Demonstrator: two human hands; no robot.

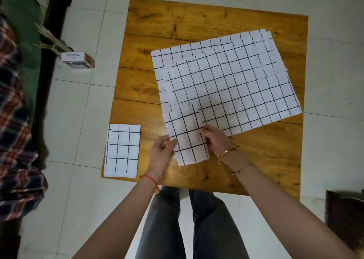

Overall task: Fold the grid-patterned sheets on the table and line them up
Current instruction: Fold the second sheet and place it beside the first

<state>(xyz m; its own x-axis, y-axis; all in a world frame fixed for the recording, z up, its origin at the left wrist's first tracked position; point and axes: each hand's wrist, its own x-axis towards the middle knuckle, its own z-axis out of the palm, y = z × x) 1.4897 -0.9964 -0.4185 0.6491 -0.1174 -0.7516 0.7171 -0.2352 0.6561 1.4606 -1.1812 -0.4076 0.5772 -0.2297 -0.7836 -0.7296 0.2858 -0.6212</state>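
Small cardboard box (pixel 77 60) on floor tiles left of wooden table (pixel 149 85): white top face carries few lines of dark print, too small and blurred to read; no brand or number legible. Grid-patterned sheets (pixel 226 83) on table carry only ruled black lines, no writing. Folded sheet stack (pixel 123 150) at table's near left corner likewise only grid lines. No legible text anywhere in view.

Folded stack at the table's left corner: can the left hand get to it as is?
Probably yes. The folded stack lies in the open just left of the left hand, nothing between. But that hand holds the sheet being folded together with the right hand.
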